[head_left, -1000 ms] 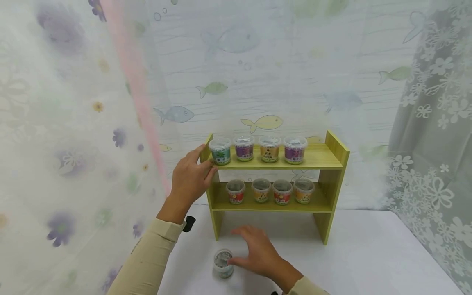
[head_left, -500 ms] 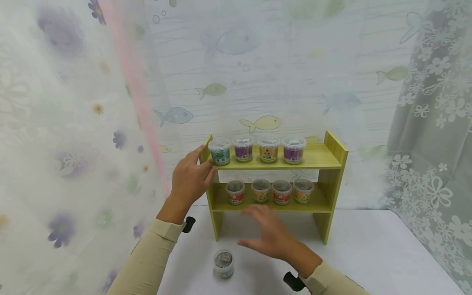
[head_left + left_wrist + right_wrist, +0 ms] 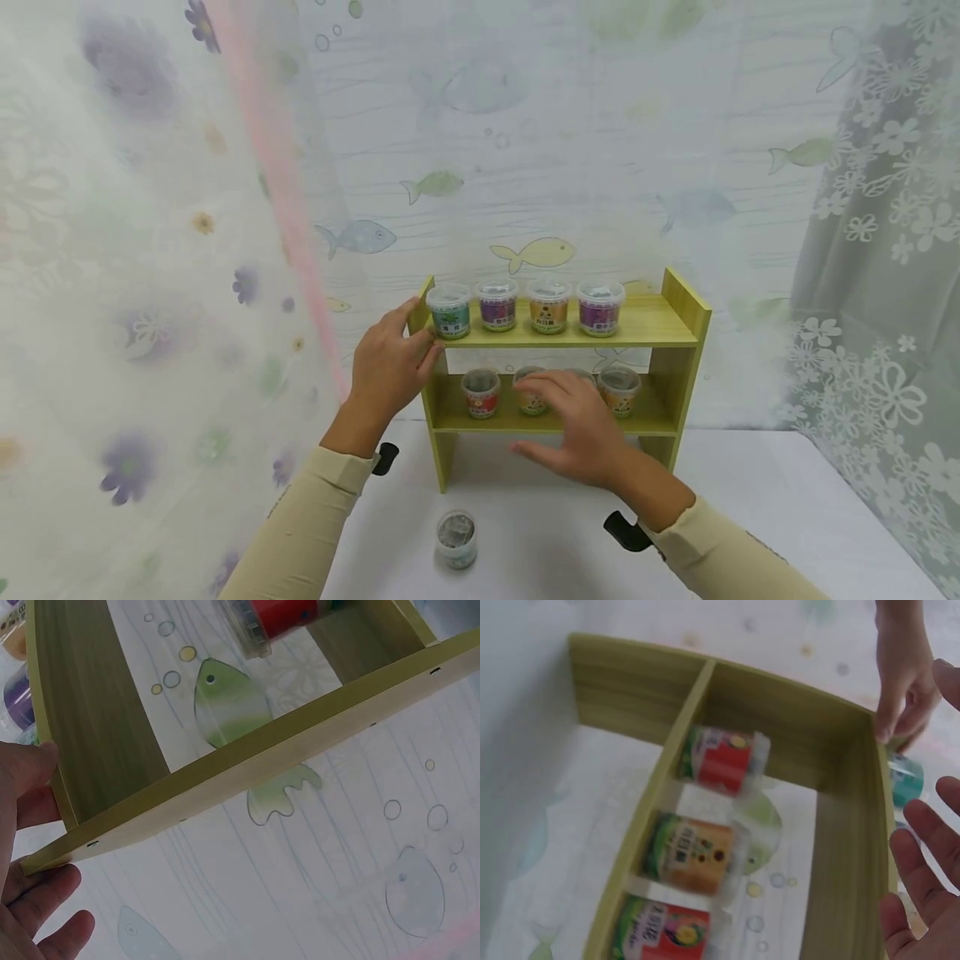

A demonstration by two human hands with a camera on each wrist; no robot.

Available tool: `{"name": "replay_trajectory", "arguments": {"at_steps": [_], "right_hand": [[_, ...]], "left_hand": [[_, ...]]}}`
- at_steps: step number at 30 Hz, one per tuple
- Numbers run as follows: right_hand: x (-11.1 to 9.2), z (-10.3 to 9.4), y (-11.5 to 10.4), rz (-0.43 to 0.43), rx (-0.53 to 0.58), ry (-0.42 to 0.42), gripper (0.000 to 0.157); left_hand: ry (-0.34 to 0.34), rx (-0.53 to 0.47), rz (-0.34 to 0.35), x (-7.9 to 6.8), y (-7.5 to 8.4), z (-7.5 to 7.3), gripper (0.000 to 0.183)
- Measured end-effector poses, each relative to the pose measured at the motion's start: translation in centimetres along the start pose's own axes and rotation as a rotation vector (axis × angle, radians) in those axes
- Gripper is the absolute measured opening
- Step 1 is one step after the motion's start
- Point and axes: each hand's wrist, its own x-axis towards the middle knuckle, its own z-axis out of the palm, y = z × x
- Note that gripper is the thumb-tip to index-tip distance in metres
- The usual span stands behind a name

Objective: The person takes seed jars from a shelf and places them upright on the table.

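Observation:
My left hand (image 3: 390,362) grips the upper left corner of a small yellow-green wooden shelf (image 3: 686,358); in the left wrist view, its thumb and fingers lie on either side of the board (image 3: 202,772). Close to those fingertips stands a teal-labelled plastic cup (image 3: 451,321). My right hand (image 3: 581,429) hovers before the lower tier, thumb and fingers spread, holding nothing. It partly covers an orange-labelled cup (image 3: 528,402) and a red-labelled cup (image 3: 664,930). A lidded clear cup (image 3: 457,542) sits on the white table, in front of the shelf's left leg.
Two purple-labelled cups (image 3: 497,312) and an orange-labelled cup (image 3: 548,315) share the top tier with the teal one. Below are a red-labelled cup (image 3: 481,402) at left and an orange-labelled one (image 3: 621,400) at right. A patterned curtain (image 3: 600,167) hangs behind.
My right hand has moved up and to the right, away from the cup on the table, to the front of the lower tier. The left hand has stayed on the shelf corner.

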Motion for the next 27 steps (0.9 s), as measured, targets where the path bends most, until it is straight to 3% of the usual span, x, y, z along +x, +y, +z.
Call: {"name": "replay_trajectory", "arguments": {"at_steps": [7, 14, 21, 27], "right_hand": [[1.2, -1.9, 0.8, -0.007, -0.028, 0.008, 0.07], [2.7, -4.2, 1.9, 0.002, -0.012, 0.085, 0.068], [3.8, -5.9, 3.2, 0.057, 0.015, 0.176, 0.065], [4.4, -6.9, 4.2, 0.133, -0.029, 0.223, 0.065]], "left_hand": [[-0.016, 0.01, -0.014, 0.0, 0.1, -0.1, 0.023], [-0.026, 0.001, -0.025, -0.1, 0.1, 0.0, 0.025], [-0.031, 0.006, -0.027, -0.1, -0.1, 0.1, 0.025], [-0.013, 0.001, -0.011, 0.0, -0.1, 0.0, 0.024]]}}
